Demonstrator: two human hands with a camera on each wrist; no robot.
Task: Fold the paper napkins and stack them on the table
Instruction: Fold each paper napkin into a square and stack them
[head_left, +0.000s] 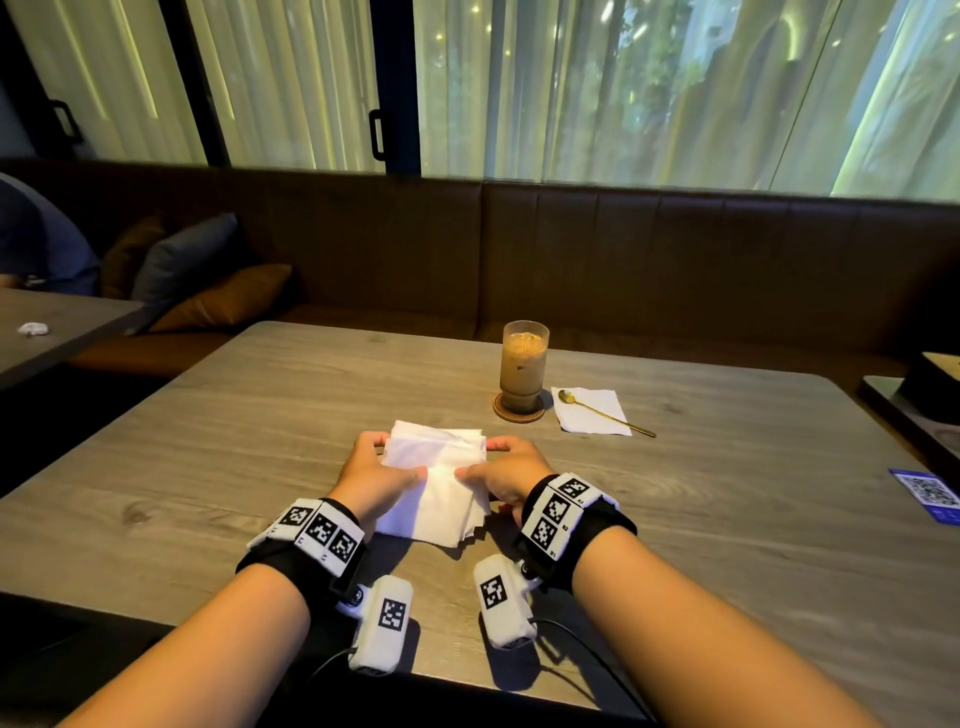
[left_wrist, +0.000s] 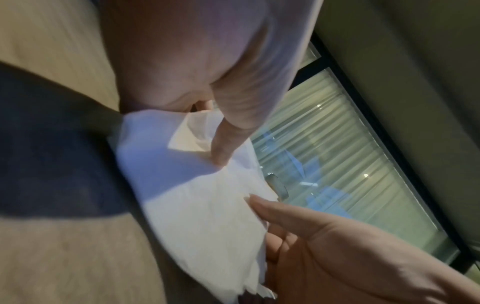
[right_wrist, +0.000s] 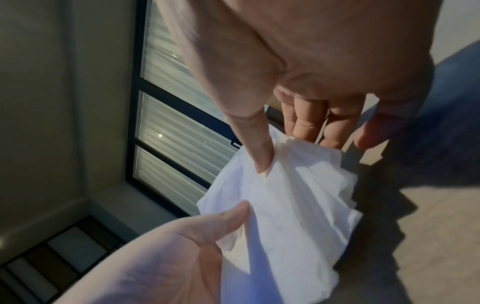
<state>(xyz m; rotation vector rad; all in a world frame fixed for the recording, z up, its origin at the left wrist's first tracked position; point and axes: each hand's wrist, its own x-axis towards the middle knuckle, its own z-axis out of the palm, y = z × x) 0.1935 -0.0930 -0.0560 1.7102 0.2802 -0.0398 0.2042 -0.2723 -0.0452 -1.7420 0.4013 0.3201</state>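
Note:
A stack of white paper napkins (head_left: 441, 493) lies on the wooden table (head_left: 208, 441) in front of me, its lower layers fanned out at the right edge. My left hand (head_left: 387, 467) holds the top napkin (left_wrist: 202, 205) from the left, thumb on top and fingers curled at its side. From the right, my right hand (head_left: 498, 470) pinches the same napkin (right_wrist: 285, 205) between thumb and fingers. The sheet is rumpled and partly raised between the hands. In the left wrist view the left hand (left_wrist: 221, 144) is above and the right hand (left_wrist: 324, 246) below; in the right wrist view the right hand (right_wrist: 272, 148) is above the left hand (right_wrist: 168, 257).
An iced coffee glass (head_left: 524, 364) stands on a coaster (head_left: 518, 410) behind the stack. Right of it a gold spoon (head_left: 602, 414) lies on a flat napkin (head_left: 587, 421). A blue QR card (head_left: 930, 493) is near the right edge. A brown bench (head_left: 675, 260) runs behind the table.

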